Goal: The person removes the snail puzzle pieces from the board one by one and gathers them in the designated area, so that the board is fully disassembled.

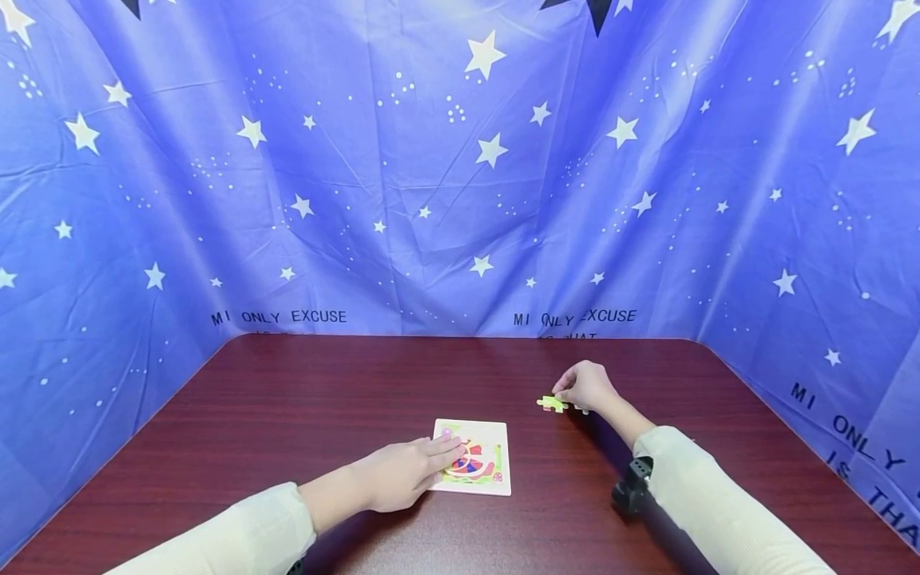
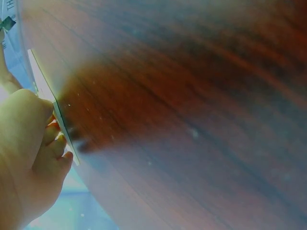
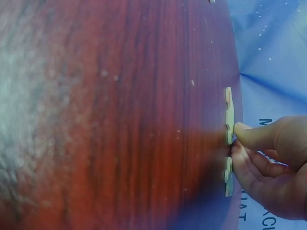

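Note:
A square puzzle board [image 1: 501, 459] with a white frame and a colourful picture lies on the dark red table. My left hand [image 1: 404, 471] rests on its left side, the fingers stretched over the picture and covering part of it. In the left wrist view the board [image 2: 44, 86] is seen edge-on beside that hand [image 2: 29, 158]. Farther back and to the right, my right hand [image 1: 589, 387] pinches a yellow-green puzzle piece [image 1: 550, 404] between thumb and fingers. A second puzzle piece [image 3: 228, 177] lies right beside it, mostly hidden by the hand in the head view.
The brown-red wooden table [image 1: 302, 391] stretches around the board and pieces. A blue curtain [image 1: 402, 160] with white stars hangs behind it and along both sides. A black wrist device [image 1: 632, 485] sits at the right sleeve.

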{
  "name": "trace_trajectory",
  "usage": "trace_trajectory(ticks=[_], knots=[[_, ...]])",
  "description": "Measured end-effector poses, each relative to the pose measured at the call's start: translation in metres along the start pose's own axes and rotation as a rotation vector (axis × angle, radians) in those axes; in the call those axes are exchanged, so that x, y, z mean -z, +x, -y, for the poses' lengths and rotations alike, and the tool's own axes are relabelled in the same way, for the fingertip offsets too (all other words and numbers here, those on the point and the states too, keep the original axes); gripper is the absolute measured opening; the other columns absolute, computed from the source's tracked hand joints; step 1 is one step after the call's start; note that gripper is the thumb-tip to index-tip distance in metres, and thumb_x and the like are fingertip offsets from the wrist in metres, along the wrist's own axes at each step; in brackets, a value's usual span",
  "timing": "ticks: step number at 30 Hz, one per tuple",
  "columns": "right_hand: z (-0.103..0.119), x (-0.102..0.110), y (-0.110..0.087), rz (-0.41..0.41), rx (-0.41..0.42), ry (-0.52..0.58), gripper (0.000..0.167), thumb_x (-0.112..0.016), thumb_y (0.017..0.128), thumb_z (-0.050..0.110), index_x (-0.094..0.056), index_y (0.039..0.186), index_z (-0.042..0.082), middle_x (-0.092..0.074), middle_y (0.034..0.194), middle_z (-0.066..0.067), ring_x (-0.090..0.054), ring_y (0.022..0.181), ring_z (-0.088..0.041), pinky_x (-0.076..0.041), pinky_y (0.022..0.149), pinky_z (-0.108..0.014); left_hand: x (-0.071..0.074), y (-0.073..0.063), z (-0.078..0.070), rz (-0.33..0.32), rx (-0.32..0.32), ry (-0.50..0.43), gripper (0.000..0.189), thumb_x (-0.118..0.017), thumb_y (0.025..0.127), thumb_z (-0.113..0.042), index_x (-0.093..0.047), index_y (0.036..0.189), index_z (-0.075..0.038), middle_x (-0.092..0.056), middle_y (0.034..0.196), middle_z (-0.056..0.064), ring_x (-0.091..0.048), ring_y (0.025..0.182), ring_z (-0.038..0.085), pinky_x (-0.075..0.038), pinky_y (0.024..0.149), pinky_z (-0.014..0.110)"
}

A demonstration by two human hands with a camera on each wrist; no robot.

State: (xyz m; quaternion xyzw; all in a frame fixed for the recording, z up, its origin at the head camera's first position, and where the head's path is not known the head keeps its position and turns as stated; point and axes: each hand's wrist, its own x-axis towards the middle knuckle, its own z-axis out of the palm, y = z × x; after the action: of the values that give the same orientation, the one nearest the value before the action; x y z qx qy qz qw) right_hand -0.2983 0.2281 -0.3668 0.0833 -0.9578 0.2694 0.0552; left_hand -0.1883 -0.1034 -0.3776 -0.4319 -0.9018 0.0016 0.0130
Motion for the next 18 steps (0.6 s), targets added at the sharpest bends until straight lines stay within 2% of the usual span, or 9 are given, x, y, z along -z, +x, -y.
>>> trace_trajectory(ticks=[6,13,18], knots=[[0.0008,0.0012,-0.0002,0.050,0.065,0.020,0.007,-0.080,0.074,0.010,-0.076,0.078,0.005,-0.071,0.064,-0.003,-0.052,0.045,-0.003,-0.045,0.044,-0.020,0.0033,-0.0010,-0.0020,0.010,0.012,-0.008,0.048,-0.047,0.099,-0.017,-0.041,0.147,-0.014,-0.041,0.153,0.001,-0.040,0.142,0.014,-0.037,0.116,0.033],[-0.0025,0.0001,0.0017,0.073,0.143,0.024,0.004,-0.078,0.075,0.005,-0.076,0.078,0.004,-0.072,0.065,-0.006,-0.050,0.044,-0.003,-0.045,0.040,-0.021,0.0042,-0.0022,-0.0028,0.005,0.016,-0.018,0.048,-0.048,0.099,-0.016,-0.041,0.147,-0.014,-0.041,0.153,0.001,-0.040,0.142,0.014,-0.038,0.115,0.033],[-0.0035,-0.0002,0.0035,0.078,0.149,0.016,0.003,-0.078,0.075,0.005,-0.076,0.077,0.004,-0.071,0.064,-0.005,-0.049,0.043,-0.002,-0.045,0.040,-0.020,0.0058,-0.0022,-0.0036,0.003,0.013,-0.018,0.048,-0.049,0.099,-0.016,-0.042,0.146,-0.013,-0.043,0.152,0.001,-0.041,0.141,0.014,-0.038,0.115,0.033]])
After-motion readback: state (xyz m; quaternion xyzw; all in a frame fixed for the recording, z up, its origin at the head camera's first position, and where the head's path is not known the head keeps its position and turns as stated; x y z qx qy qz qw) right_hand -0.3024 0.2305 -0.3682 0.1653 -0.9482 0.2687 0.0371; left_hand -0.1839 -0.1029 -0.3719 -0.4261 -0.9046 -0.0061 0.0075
